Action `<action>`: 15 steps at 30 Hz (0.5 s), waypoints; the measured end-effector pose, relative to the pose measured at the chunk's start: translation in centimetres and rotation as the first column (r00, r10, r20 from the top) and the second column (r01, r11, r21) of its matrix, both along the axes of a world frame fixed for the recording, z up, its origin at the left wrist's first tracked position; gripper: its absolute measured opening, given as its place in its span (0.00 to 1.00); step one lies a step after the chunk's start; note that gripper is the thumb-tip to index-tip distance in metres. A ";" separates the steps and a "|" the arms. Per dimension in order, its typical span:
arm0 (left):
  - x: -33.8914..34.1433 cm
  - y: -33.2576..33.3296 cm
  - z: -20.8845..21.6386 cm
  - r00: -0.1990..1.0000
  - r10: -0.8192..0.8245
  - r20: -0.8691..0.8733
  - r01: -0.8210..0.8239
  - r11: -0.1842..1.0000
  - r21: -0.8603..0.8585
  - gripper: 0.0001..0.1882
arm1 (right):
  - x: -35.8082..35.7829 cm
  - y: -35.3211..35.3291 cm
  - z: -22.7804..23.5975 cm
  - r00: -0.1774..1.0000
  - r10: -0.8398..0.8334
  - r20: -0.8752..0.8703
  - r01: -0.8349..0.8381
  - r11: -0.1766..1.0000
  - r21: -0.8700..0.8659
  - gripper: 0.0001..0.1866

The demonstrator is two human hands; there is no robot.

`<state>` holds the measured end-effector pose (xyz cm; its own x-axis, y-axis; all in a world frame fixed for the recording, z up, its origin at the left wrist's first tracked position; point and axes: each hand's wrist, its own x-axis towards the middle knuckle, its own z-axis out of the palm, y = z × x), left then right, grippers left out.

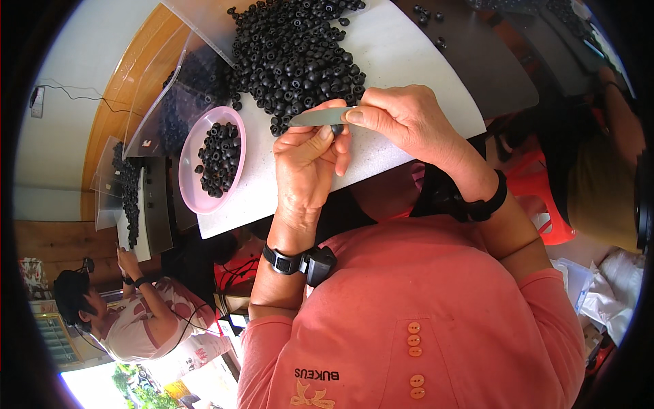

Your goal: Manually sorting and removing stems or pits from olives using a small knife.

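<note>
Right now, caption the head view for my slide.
Right hand holds a blade by a small black part in the left hand, near a pink bowl.

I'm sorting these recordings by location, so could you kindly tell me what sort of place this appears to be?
Probably a small hand-work shop: a big heap of small black parts lies on a white table, a pink bowl holds more, and another person is near a second heap.

One flat grey metal blade at centre, one pink oval plastic bowl left of centre, small round black pieces at upper centre too many to count, five round orange buttons at lower centre
</note>
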<state>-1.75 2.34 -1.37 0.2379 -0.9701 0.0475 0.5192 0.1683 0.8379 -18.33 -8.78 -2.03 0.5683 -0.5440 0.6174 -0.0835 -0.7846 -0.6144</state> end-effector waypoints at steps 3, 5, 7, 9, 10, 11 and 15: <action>0.1 0.1 0.0 0.999 -0.021 0.050 0.021 1.000 -0.010 0.18 | 0.1 -0.1 -0.1 1.000 -0.001 0.001 0.001 1.000 -0.009 0.23; 0.1 0.1 -0.1 0.999 -0.023 0.048 0.023 1.000 -0.008 0.17 | 0.0 -0.1 0.0 1.000 0.007 -0.010 -0.007 1.000 -0.003 0.23; 0.2 0.1 -0.2 0.998 -0.028 0.055 0.028 1.000 -0.008 0.17 | 0.0 -0.1 0.0 1.000 0.014 -0.008 -0.015 1.000 -0.021 0.23; 0.5 0.0 -0.3 0.997 -0.036 0.071 0.037 0.999 -0.010 0.16 | 0.1 0.0 -0.2 1.000 0.022 0.006 -0.021 0.998 -0.062 0.22; 0.5 0.0 -0.4 0.997 -0.047 0.057 0.049 0.998 -0.026 0.16 | 0.0 0.0 -0.3 0.999 0.037 0.022 -0.037 0.999 -0.003 0.22; 0.5 -0.1 -0.5 0.997 -0.058 0.043 0.060 0.997 -0.042 0.16 | -0.1 0.0 -0.4 0.998 0.051 0.039 -0.053 0.997 0.057 0.21; 0.1 -0.3 -0.2 0.999 -0.020 -0.040 0.019 0.999 -0.036 0.15 | -0.4 0.1 0.2 0.944 0.060 0.326 -0.212 0.864 0.456 0.21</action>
<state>-1.67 2.07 -1.62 0.2212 -0.9725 0.0733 0.5559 0.1875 0.8098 -18.74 -8.69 -1.87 0.4946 -0.7443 0.4487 0.2439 -0.3766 -0.8937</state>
